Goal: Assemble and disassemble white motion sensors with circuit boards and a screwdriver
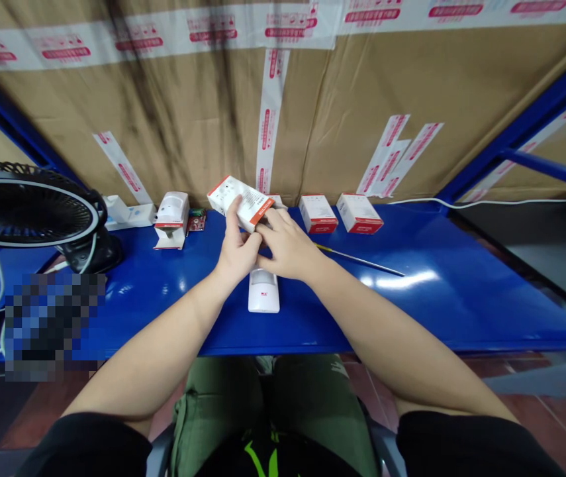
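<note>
Lying below right hand, white housing

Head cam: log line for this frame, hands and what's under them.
left hand: holds white-and-red carton | right hand: holds same carton | under hands: white plastic sensor on blue metal shelf

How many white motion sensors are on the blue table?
2: one white motion sensor stands left of the left hand; the other lies below the right hand. Others may be in boxes.
</note>
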A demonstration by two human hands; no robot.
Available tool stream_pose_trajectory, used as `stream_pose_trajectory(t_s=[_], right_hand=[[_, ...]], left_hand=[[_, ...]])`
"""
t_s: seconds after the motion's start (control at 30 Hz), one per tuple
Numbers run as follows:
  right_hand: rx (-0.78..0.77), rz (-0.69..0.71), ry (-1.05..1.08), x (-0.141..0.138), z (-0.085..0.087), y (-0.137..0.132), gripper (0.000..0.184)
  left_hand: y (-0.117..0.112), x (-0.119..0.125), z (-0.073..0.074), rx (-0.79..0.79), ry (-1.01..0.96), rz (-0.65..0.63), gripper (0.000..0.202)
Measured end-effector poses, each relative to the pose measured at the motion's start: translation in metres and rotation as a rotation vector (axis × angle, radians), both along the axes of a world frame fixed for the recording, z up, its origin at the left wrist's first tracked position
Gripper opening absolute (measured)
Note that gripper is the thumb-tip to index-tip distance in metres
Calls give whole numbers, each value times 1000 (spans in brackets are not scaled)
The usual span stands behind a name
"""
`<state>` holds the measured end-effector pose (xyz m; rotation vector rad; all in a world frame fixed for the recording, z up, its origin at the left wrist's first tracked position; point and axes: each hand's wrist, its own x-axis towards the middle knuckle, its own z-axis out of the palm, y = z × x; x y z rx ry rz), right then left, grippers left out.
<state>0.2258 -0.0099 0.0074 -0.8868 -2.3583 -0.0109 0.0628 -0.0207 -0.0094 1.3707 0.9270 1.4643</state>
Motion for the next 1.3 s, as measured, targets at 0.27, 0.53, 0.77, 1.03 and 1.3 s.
stream_pose_trajectory(t_s=[0.27,0.53,0.77,1.03,1.3], right_hand=[[-52,118,79,7,-9,5,58],[-53,37,106,-1,-12,-2,62],[-113,131,-7,3,-16,9,72],[-167,191,-40,6,-16,10,51],[-49,296,97,28,6,-5,27]], left_hand=[[-5,0,8,-123,-17,-57,109],[-7,5,12,-154,-120,-75,96],[-7,10,4,-173,-73,-67,79],[9,-6,-2,-183,-19,-69,50],[54,-62,-2,-108,203,28,35]])
